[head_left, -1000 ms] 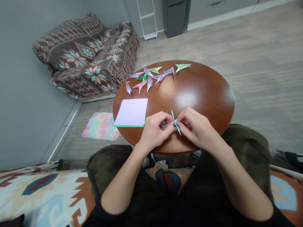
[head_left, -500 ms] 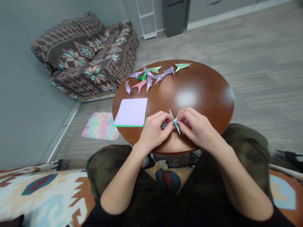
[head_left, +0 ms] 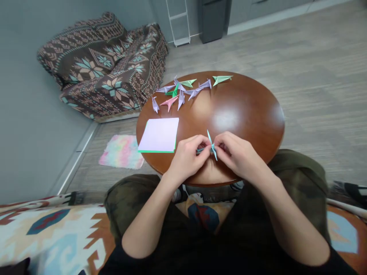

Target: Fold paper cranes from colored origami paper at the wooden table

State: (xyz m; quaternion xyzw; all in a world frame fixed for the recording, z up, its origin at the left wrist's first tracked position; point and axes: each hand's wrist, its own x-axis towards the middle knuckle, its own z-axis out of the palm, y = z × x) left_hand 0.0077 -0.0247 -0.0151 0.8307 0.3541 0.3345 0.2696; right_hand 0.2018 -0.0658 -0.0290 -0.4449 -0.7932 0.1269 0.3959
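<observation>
A small light-blue folded paper piece (head_left: 212, 147) is pinched between both my hands above the near edge of the round brown wooden table (head_left: 246, 110). My left hand (head_left: 187, 158) grips its left side with fingers closed. My right hand (head_left: 237, 154) pinches its right side, one thin point sticking up between the fingertips. A stack of square paper sheets (head_left: 159, 135), lilac on top with green beneath, lies on the table left of my hands.
Several finished folded paper figures (head_left: 183, 91) in lilac, green and pink lie at the table's far edge. A patterned couch (head_left: 103, 72) stands at the back left, a pastel mat (head_left: 122, 151) on the floor beside the table. A patterned rug (head_left: 43, 233) is under me.
The blue paper piece has shifted slightly between my fingertips as they work it; both hands stay in the same place. The view has moved a little.
</observation>
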